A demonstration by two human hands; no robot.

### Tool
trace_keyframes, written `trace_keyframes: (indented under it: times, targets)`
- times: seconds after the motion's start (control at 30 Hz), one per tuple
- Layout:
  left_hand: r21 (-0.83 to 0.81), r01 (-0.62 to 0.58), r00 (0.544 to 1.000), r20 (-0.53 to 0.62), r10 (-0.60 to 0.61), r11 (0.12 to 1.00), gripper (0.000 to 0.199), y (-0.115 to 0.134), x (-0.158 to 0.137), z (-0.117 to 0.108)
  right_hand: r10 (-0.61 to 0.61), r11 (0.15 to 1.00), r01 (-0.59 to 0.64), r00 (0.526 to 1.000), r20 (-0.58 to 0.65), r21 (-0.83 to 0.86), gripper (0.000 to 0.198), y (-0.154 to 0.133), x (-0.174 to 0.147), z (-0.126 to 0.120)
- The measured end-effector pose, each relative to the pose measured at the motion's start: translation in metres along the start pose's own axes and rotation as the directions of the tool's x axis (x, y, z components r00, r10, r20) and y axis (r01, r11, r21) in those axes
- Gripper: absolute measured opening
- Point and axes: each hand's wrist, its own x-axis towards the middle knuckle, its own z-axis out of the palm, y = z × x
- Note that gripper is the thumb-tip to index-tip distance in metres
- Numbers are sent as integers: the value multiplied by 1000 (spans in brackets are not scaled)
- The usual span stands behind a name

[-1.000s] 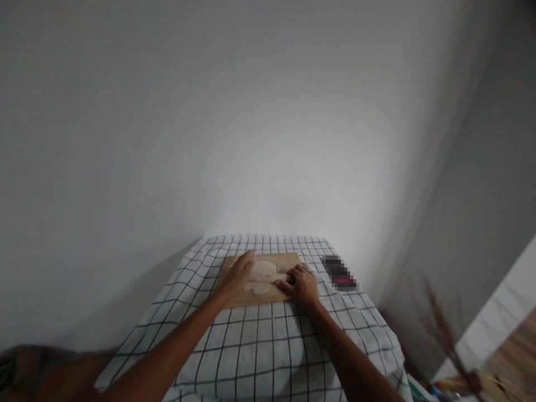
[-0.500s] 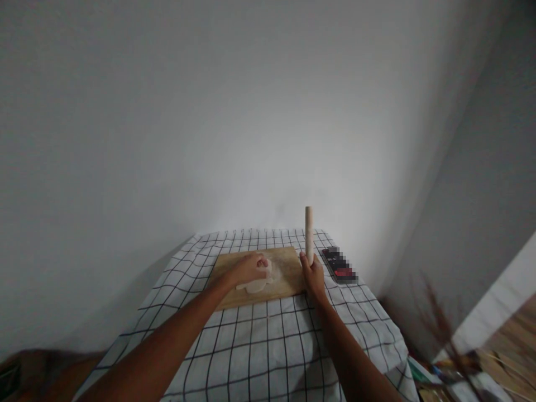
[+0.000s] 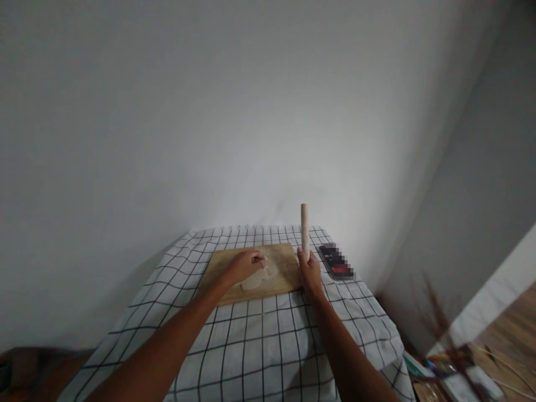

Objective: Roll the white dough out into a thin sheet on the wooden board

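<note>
In the head view, a flattened piece of pale dough (image 3: pixel 252 281) lies on a wooden board (image 3: pixel 278 286) with flour dusted about it. Over the dough is my left hand (image 3: pixel 246 264), its fingers closed in a pinch at the dough's far edge and covering part of it. My right hand (image 3: pixel 310 272), by the board's right side, is wrapped round the lower end of a wooden rolling pin (image 3: pixel 305 229). The pin stands upright, its top end pointing up.
A checked cloth (image 3: pixel 251 340) covers the table under the board. To the right of the rolling pin lies a phone (image 3: pixel 335 261) with a partly blurred screen. A wall (image 3: pixel 251 123) rises behind the table. Assorted items sit low at the right.
My left fingers have lifted slightly and drawn together at the dough's far edge, leaving more dough uncovered. My right hand still holds the rolling pin upright. The view has shifted a little.
</note>
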Motion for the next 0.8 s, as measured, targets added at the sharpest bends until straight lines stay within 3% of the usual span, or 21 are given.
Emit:
trace_keyframes:
  times: [0.13,0.23,0.43,0.63,0.8]
  targets:
    - [6,37,999,27,-38,999,32,0,0,2,4,1000,-4,1000,-1,-21,53,-2,0,-1]
    - [-111,57,998,-22,-60,992,26,0,-1,3,16,1000,-16,1000,7,-19,52,-5,-2,-3]
    - [-248,78,993,-62,-96,966,34,-3,-4,4,28,999,-29,1000,9,29,50,-8,-3,-3]
    - [-225,-52,997,-64,39,973,24,-7,-12,7,27,999,-27,1000,14,40,51,-11,-4,-4]
    - [-195,-12,993,-117,-11,981,29,-2,-12,4,40,997,-41,999,14,68,52,-14,-5,-5]
